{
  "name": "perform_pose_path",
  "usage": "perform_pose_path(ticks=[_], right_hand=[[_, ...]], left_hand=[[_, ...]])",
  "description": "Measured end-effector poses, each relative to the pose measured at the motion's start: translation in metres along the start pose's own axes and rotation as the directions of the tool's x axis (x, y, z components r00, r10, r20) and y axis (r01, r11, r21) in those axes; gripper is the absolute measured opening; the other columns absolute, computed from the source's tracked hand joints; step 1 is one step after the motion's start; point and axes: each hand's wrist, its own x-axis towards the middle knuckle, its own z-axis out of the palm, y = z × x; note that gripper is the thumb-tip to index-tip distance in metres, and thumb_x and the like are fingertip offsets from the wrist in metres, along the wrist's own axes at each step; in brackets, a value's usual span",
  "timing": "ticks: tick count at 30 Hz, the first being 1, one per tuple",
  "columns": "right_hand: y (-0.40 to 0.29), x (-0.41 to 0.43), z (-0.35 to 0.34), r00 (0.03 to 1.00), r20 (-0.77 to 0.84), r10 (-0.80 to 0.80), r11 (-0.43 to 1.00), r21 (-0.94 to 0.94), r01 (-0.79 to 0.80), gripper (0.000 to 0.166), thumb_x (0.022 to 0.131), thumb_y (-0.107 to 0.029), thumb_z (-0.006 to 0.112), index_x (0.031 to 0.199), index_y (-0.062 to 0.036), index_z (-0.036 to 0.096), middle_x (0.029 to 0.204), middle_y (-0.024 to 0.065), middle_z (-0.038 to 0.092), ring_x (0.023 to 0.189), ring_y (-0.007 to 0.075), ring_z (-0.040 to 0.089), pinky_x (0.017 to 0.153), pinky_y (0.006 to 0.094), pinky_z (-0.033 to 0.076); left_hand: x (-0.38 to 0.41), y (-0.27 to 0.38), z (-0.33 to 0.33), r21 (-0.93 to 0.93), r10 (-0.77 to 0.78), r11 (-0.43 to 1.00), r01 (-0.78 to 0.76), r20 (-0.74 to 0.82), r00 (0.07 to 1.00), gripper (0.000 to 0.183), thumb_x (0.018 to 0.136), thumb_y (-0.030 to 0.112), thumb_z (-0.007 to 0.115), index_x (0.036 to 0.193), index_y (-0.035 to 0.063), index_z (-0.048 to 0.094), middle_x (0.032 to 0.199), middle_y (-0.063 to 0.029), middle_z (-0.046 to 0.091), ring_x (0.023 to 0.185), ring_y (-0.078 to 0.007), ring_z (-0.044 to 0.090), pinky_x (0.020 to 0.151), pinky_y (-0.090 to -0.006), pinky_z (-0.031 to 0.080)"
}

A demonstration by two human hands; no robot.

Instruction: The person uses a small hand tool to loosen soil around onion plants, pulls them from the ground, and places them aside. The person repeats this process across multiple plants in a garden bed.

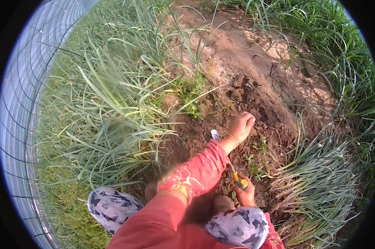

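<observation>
My left hand [242, 125], a thin bangle [234, 139] at its wrist, is curled into a fist just above the loose brown soil [190, 143]. Whether anything is inside the fist is hidden. Lower down, near my knee, my right hand [246, 192] grips the yellow and green handle [240, 181] of a small hand digging tool. Its pale metal blade [215, 135] shows beyond my left sleeve, which covers part of the shaft. A heap of uprooted scallions [324, 177] lies on the right, with its stringy roots towards my right hand.
Dense standing scallions [112, 102] fill the left side. More long green leaves [327, 40] grow at the upper right. Small leafy weeds [189, 93] stand ahead, with others [258, 158] between my hands. Clear plastic greenhouse sheeting [17, 124] curves along the left edge.
</observation>
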Motion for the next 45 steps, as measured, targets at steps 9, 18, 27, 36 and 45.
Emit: perform_pose_path(ticks=[9, 18, 27, 36, 45], right_hand=[[-0.109, 0.082, 0.041, 0.947, 0.258, -0.193, 0.855, -0.428, 0.291, 0.042, 0.076, -0.013, 0.062, 0.115, -0.0026, 0.048, 0.085, 0.0215, 0.062, 0.077, 0.0360, 0.062, 0.067, 0.0383, 0.051], [-0.105, 0.266, 0.189, 0.895, 0.395, -0.206, 0.516, -0.734, 0.442, 0.026, 0.078, -0.011, 0.049, 0.104, -0.0060, 0.048, 0.077, 0.0215, 0.061, 0.069, 0.0379, 0.060, 0.063, 0.0468, 0.048], [-0.065, 0.282, 0.166, 0.934, 0.212, -0.287, 0.845, -0.404, 0.351, 0.031, 0.073, -0.013, 0.063, 0.102, -0.0063, 0.054, 0.082, 0.0204, 0.062, 0.080, 0.0349, 0.061, 0.071, 0.0390, 0.047], [-0.029, 0.306, 0.168, 0.910, 0.211, -0.356, 0.859, -0.310, 0.408, 0.030, 0.071, -0.010, 0.065, 0.098, 0.0004, 0.055, 0.078, 0.0122, 0.060, 0.071, 0.0211, 0.057, 0.068, 0.0310, 0.045], [-0.047, 0.281, 0.158, 0.911, 0.270, -0.313, 0.891, -0.249, 0.380, 0.023, 0.074, -0.004, 0.063, 0.094, 0.0015, 0.056, 0.077, 0.0007, 0.054, 0.067, 0.0112, 0.049, 0.062, 0.0259, 0.041]], left_hand=[[0.027, -0.188, -0.230, 0.908, -0.539, 0.256, 0.331, -0.150, 0.829, 0.091, 0.072, 0.020, 0.064, 0.142, 0.0123, 0.006, 0.143, -0.0225, 0.012, 0.127, -0.0387, 0.028, 0.102, -0.0455, 0.028], [0.027, -0.207, -0.238, 0.812, -0.475, 0.462, 0.357, -0.114, 0.873, 0.023, 0.082, 0.026, 0.052, 0.085, 0.0047, 0.061, 0.086, -0.0169, 0.064, 0.082, -0.0343, 0.061, 0.073, -0.0458, 0.045], [0.000, -0.090, -0.242, 0.638, -0.510, 0.593, 0.491, -0.174, 0.842, 0.037, 0.088, 0.030, 0.041, 0.106, 0.0009, 0.055, 0.085, -0.0215, 0.060, 0.080, -0.0374, 0.058, 0.072, -0.0436, 0.046], [-0.073, 0.120, -0.446, 0.076, 0.021, 0.996, 0.048, -0.717, 0.697, 0.024, 0.089, 0.025, 0.052, 0.082, 0.0028, 0.060, 0.069, 0.0033, 0.054, 0.056, -0.0054, 0.042, 0.054, -0.0224, 0.037], [-0.502, 0.329, -0.587, 0.235, 0.346, 0.805, 0.545, -0.932, -0.110, 0.020, 0.088, 0.019, 0.054, 0.092, -0.0002, 0.059, 0.082, -0.0016, 0.059, 0.070, -0.0100, 0.052, 0.064, -0.0242, 0.041]])
